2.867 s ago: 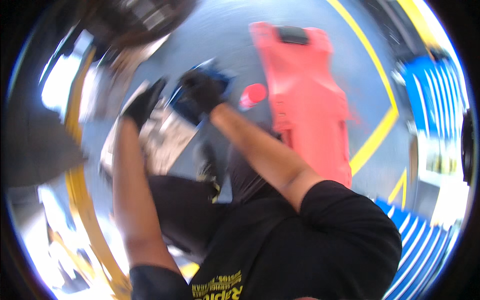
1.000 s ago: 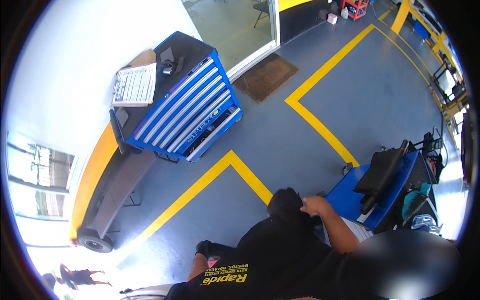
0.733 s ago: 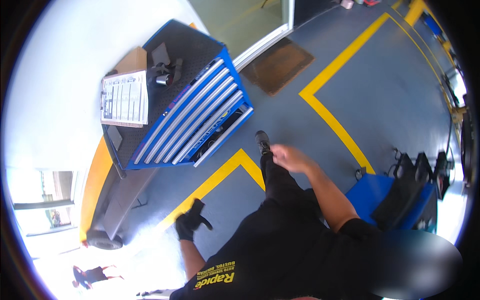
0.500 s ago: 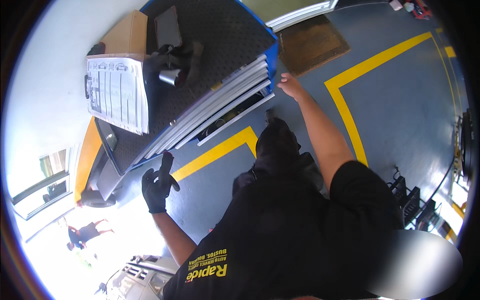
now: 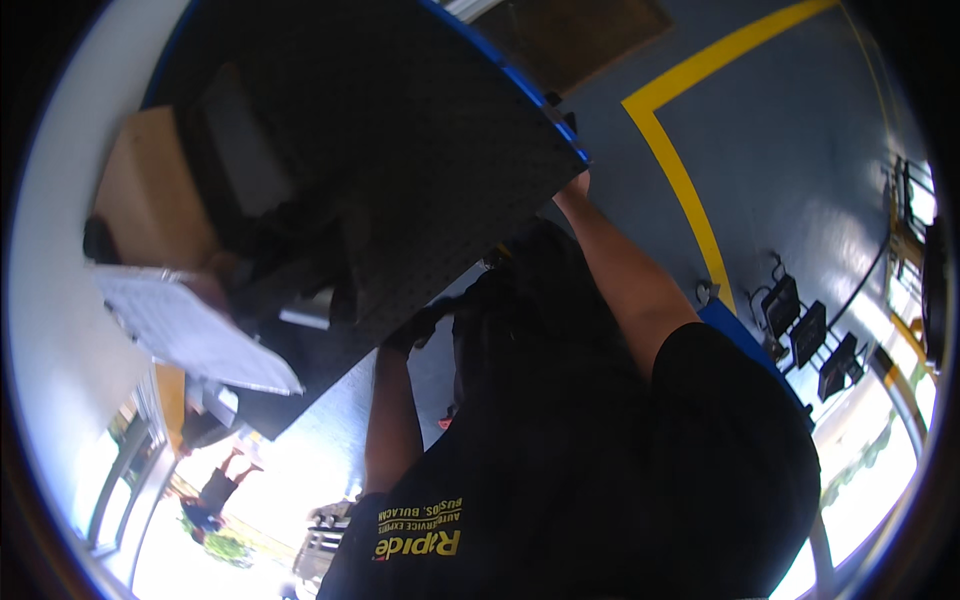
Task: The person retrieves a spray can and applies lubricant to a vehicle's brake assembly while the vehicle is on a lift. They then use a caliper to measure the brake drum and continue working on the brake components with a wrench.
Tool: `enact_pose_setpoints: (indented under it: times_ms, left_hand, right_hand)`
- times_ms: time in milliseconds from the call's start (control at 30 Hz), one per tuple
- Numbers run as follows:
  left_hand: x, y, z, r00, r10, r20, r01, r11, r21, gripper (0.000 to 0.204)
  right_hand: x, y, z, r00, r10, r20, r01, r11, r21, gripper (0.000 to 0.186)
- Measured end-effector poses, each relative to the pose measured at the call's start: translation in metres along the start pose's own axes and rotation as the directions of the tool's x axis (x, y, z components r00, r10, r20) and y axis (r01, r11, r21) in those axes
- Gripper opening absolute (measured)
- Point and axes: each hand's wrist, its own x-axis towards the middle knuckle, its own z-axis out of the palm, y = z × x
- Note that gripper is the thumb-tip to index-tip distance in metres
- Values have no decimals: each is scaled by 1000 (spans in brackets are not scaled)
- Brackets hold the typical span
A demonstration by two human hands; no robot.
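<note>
A tool cabinet with a dark mat top (image 5: 420,200) and a blue edge fills the upper left. My right hand (image 5: 577,187), bare, is at its near right corner; the fingers are mostly hidden under or behind the edge. Below the front edge is my left hand (image 5: 428,325) in a black glove, dark and blurred, close to the cabinet's front and my body. Whether it holds anything is not visible. On the top lie a clipboard with a paper form (image 5: 190,330), a cardboard box (image 5: 155,190), a dark bundle with a silver cylinder (image 5: 308,312), and a grey flat panel (image 5: 245,140).
A yellow line (image 5: 680,180) crosses the grey floor on the right, with a brown mat (image 5: 580,35) farther off. A stand with black square panels (image 5: 810,335) and a blue object (image 5: 745,335) are at the right. Another person (image 5: 215,495) is far off at lower left.
My view has shifted, and the cabinet top now hides the drawer fronts. My left hand has moved right to the front edge. My right hand has come to the cabinet's corner.
</note>
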Motion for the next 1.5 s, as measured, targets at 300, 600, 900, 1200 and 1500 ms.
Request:
enact_pose_setpoints:
  times_ms: [300, 600, 900, 1200, 1500]
  left_hand:
    - [103, 31, 44, 638, 715, -284, -579, 690, 435, 45]
    - [157, -74, 96, 649, 738, -183, -468, 578, 669, 36]
    - [92, -26, 133, 762, 644, -62, -360, 501, 787, 35]
    - [120, -12, 141, 518, 841, -153, -591, 482, 647, 49]
    - [142, 58, 152, 888, 234, -396, -276, 960, -54, 33]
  right_hand:
    - [-25, 45, -52, 551, 138, 823, -677, 650, 345, 3]
    - [-31, 1, -59, 843, 73, 533, -511, 419, 750, 7]
    - [6, -3, -80, 848, -19, 529, -93, 979, 184, 13]
    - [17, 100, 28, 796, 295, 528, -575, 641, 509, 26]
    - [7, 92, 2, 632, 213, 745, -766, 29, 642, 44]
